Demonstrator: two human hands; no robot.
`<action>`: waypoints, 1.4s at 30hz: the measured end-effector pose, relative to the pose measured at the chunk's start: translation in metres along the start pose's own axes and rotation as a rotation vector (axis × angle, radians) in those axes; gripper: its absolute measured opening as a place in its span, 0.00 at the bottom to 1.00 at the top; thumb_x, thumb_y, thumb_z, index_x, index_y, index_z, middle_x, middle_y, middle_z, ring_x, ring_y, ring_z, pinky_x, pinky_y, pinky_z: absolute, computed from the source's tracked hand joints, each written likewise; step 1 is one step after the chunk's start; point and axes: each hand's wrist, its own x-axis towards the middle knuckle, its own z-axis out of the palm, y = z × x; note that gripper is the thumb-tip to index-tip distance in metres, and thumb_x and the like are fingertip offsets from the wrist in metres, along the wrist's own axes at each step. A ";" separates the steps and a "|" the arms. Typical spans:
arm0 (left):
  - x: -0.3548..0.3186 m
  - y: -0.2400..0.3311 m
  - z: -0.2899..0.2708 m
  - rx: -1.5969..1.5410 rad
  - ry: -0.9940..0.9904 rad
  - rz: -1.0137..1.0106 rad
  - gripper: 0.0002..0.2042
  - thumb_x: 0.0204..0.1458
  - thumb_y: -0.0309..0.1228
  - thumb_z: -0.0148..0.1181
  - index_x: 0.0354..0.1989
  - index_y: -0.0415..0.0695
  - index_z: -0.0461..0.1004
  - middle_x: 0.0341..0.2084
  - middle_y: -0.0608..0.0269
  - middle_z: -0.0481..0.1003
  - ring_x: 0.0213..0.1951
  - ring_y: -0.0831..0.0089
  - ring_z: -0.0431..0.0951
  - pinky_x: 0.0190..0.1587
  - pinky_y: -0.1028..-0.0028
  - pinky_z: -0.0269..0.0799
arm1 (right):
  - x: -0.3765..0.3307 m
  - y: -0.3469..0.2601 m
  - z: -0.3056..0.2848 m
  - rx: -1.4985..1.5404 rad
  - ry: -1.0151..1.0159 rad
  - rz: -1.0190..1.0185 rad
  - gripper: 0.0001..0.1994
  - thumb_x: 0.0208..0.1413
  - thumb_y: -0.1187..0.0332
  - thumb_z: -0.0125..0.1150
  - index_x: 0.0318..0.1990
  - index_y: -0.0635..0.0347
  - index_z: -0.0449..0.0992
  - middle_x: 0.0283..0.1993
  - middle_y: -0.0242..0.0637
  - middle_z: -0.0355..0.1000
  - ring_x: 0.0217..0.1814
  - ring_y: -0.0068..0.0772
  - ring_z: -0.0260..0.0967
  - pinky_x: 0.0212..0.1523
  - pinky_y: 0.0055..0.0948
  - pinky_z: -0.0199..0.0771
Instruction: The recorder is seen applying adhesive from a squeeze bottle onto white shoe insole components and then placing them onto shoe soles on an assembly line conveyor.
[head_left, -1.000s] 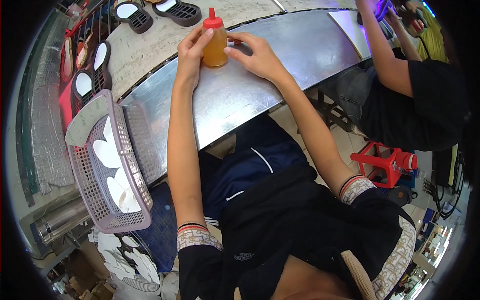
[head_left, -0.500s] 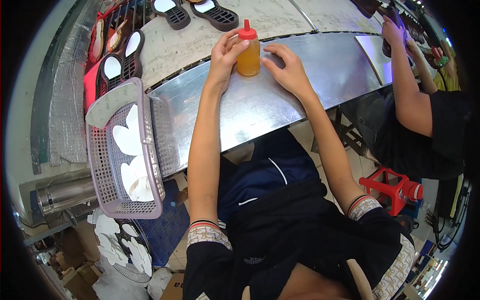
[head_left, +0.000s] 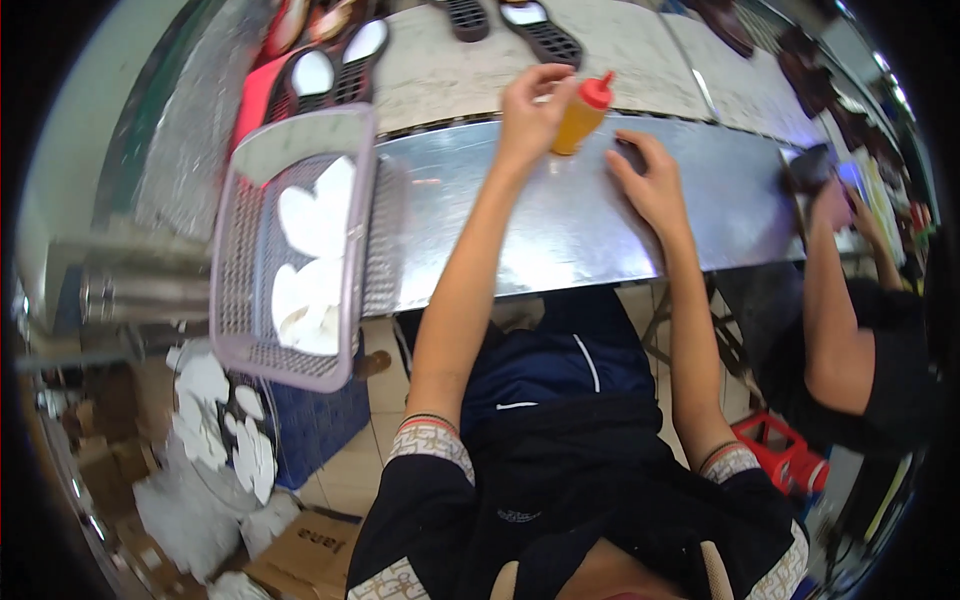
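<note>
Amber liquid shows through a clear squeeze bottle with a red nozzle cap, leaning toward one o'clock over the metal counter. Motion smears its outline, and I can't tell whether its base touches the metal. The left hand is at the bottle's nine o'clock side; whatever part of its grip passes behind the bottle is hidden from where I stand. Farther off, at four o'clock, another person's hand is up against a dark object too blurred to identify.

The counter's near edge runs just ahead of the wearer's lap; its far edge meets a pale worktop, with a dark sole at eleven o'clock from the bottle. At eight o'clock, a lilac basket of white cut pieces overhangs the near edge. Brushed metal shows between it and the left forearm, and a broader stretch spreads to the right arm's three o'clock side.

On the left hand, the fingers are partly curled, closed against the bottle. The right hand, at the bottle's five o'clock, has its thumb and fingers loosely parted, holding nothing, just beside the bottle without touching it.
</note>
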 end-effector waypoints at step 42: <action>-0.019 0.005 0.005 0.502 0.023 -0.017 0.18 0.42 0.41 0.64 0.37 0.40 0.78 0.18 0.57 0.73 0.23 0.66 0.74 0.28 0.69 0.69 | 0.003 -0.018 -0.005 -0.018 -0.143 -0.038 0.25 0.47 0.58 0.63 0.54 0.54 0.69 0.45 0.37 0.72 0.51 0.36 0.67 0.57 0.35 0.55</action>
